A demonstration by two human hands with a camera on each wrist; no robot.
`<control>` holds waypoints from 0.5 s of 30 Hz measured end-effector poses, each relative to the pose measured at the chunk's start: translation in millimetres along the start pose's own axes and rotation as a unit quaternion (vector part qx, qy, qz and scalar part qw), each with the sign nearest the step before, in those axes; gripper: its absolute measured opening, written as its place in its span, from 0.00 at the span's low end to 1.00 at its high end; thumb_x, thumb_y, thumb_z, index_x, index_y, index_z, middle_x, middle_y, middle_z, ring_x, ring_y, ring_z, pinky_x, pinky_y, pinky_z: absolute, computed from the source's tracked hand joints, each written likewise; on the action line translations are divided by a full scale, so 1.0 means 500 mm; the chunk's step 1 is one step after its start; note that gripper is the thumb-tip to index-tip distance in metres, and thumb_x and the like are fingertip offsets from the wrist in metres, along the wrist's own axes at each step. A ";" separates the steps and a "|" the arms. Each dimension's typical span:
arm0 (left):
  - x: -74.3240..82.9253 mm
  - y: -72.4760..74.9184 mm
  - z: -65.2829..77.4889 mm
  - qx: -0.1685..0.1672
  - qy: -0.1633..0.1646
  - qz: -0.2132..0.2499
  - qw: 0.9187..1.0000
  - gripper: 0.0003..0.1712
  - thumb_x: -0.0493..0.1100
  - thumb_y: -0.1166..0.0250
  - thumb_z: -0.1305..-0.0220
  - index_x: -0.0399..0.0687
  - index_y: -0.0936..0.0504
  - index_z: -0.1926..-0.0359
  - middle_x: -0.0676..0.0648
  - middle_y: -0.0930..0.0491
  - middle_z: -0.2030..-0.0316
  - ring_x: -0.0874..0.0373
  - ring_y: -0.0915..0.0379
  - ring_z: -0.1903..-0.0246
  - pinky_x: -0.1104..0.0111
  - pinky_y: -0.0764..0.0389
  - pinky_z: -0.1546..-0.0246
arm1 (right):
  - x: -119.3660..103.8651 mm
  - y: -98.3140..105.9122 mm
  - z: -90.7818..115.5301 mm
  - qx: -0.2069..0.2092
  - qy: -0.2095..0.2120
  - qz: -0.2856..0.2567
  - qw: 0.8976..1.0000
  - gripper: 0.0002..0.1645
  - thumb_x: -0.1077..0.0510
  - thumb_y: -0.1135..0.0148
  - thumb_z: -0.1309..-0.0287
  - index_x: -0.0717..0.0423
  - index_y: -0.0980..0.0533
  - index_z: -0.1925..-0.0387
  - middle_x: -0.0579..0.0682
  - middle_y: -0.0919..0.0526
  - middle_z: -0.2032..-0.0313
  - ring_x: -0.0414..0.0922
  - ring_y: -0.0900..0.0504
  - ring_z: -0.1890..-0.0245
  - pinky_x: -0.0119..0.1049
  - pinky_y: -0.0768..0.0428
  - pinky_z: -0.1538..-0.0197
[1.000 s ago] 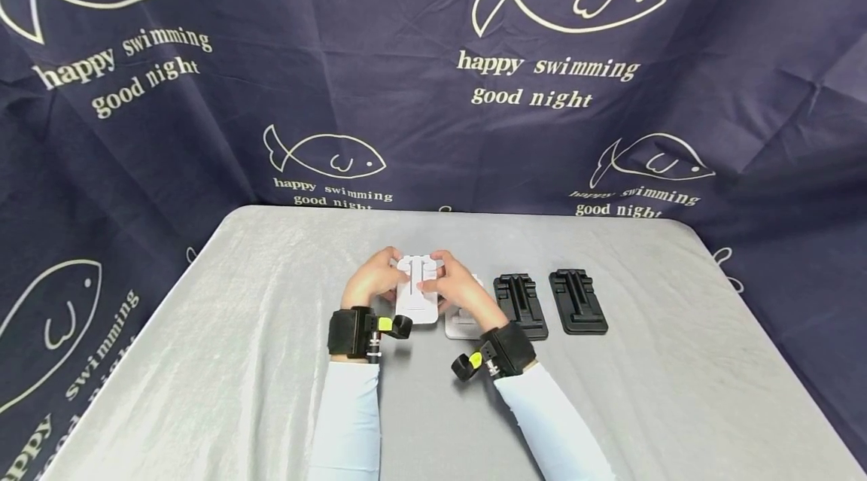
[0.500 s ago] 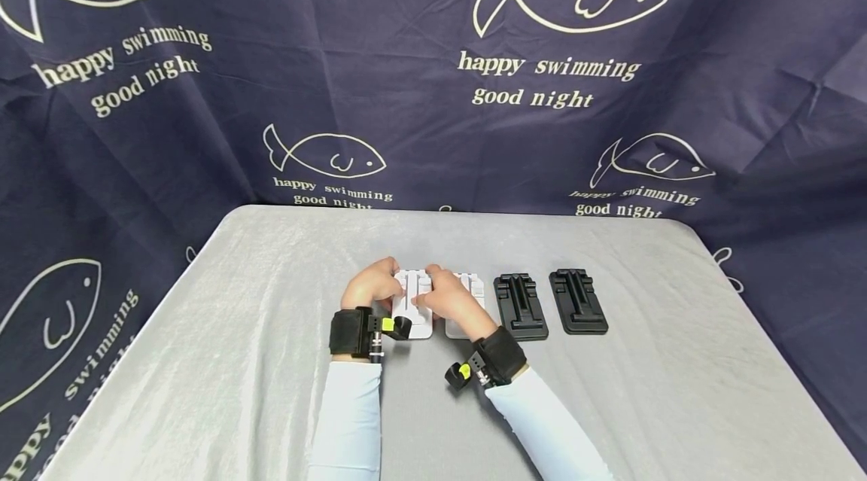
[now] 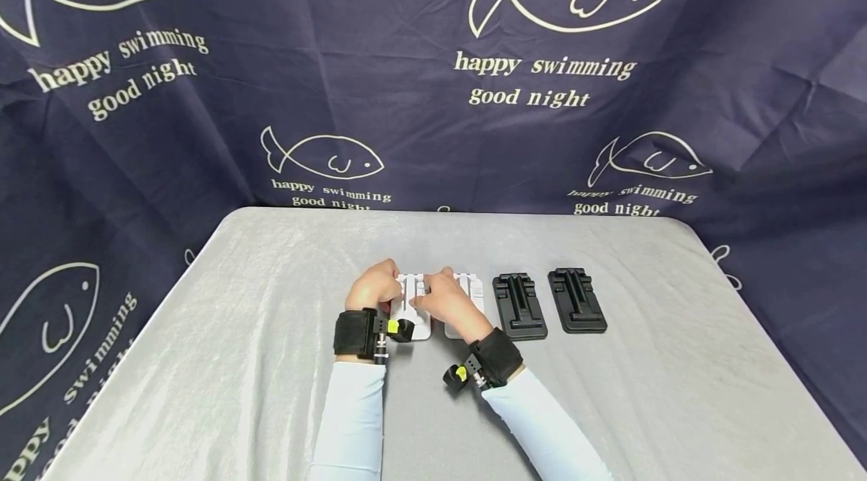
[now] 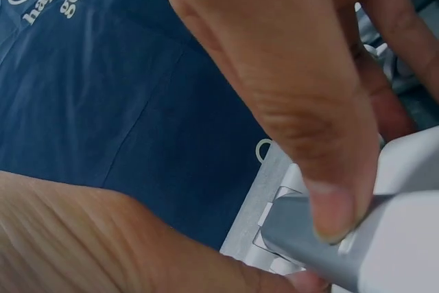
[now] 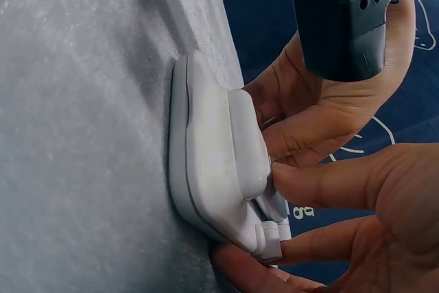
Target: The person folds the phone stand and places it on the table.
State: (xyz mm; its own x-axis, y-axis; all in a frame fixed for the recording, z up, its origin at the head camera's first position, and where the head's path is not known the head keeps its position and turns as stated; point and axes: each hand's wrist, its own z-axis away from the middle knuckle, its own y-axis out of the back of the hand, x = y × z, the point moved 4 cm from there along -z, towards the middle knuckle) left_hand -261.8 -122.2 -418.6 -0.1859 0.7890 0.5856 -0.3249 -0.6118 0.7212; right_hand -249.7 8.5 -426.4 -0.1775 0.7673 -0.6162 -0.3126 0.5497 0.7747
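Observation:
A folded white phone stand (image 3: 420, 329) lies on the grey cloth between my hands. In the head view my left hand (image 3: 375, 287) grips its left edge and my right hand (image 3: 450, 302) grips its right edge. The right wrist view has the stand's white base (image 5: 206, 156) flat against the cloth, the right thumb on its raised middle part and the other right fingers at the hinged end. Up close in the left wrist view, a right fingertip (image 4: 336, 214) presses on the stand's grey strip (image 4: 295, 228). A second white phone stand (image 3: 476, 289) is partly hidden behind the right hand.
Two black folded phone stands (image 3: 520, 308) lie in the same row, to the right of the white ones. The grey cloth-covered table (image 3: 664, 345) reaches back to a dark blue curtain (image 3: 420, 89) printed with fish. Each wrist wears a black strap (image 3: 355, 333) with a small camera.
Both hands have brought the white phone stand slightly down and left, nearer the row's line, and it now lies level with the other stands. Over the last half second it has barely moved.

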 end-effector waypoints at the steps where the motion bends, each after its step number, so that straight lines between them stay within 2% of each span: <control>1: -0.001 0.000 0.000 0.001 0.002 -0.003 1.000 0.14 0.26 0.40 0.53 0.36 0.30 0.62 0.40 0.22 0.69 0.53 0.24 0.82 0.68 0.23 0.81 | -0.001 0.000 0.001 0.000 -0.002 -0.001 1.000 0.24 0.55 0.34 0.48 0.66 0.22 0.52 0.58 0.28 0.63 0.48 0.32 0.61 0.41 0.26 0.60; 7: 0.001 0.001 0.002 0.004 0.011 -0.023 1.000 0.16 0.28 0.42 0.50 0.35 0.28 0.57 0.41 0.22 0.69 0.52 0.24 0.78 0.67 0.24 0.78 | -0.002 -0.002 -0.003 -0.005 -0.009 -0.013 1.000 0.22 0.56 0.33 0.48 0.65 0.22 0.53 0.56 0.30 0.63 0.48 0.32 0.62 0.38 0.27 0.63; 11: 0.012 0.010 0.011 0.015 0.003 -0.054 0.998 0.21 0.29 0.44 0.51 0.35 0.27 0.52 0.39 0.21 0.61 0.50 0.25 0.68 0.62 0.22 0.67 | 0.001 0.001 -0.008 -0.022 -0.004 -0.041 0.999 0.24 0.57 0.33 0.49 0.66 0.23 0.51 0.58 0.30 0.61 0.48 0.30 0.62 0.37 0.27 0.62; 15: 0.021 0.024 0.037 0.023 0.002 -0.065 0.998 0.24 0.32 0.45 0.48 0.37 0.27 0.46 0.38 0.22 0.50 0.46 0.25 0.54 0.54 0.23 0.52 | 0.009 0.016 -0.005 -0.059 0.014 -0.067 0.996 0.26 0.56 0.34 0.48 0.65 0.23 0.48 0.59 0.25 0.58 0.47 0.26 0.65 0.35 0.25 0.62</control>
State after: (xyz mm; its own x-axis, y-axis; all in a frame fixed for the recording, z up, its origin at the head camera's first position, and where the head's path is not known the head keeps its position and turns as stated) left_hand -250.6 -122.1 -397.1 -0.1481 0.8623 0.4842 -0.3038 -0.5056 0.8075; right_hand -255.4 15.2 -423.3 -0.1521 0.6788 -0.7184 -0.4424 0.6032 0.6637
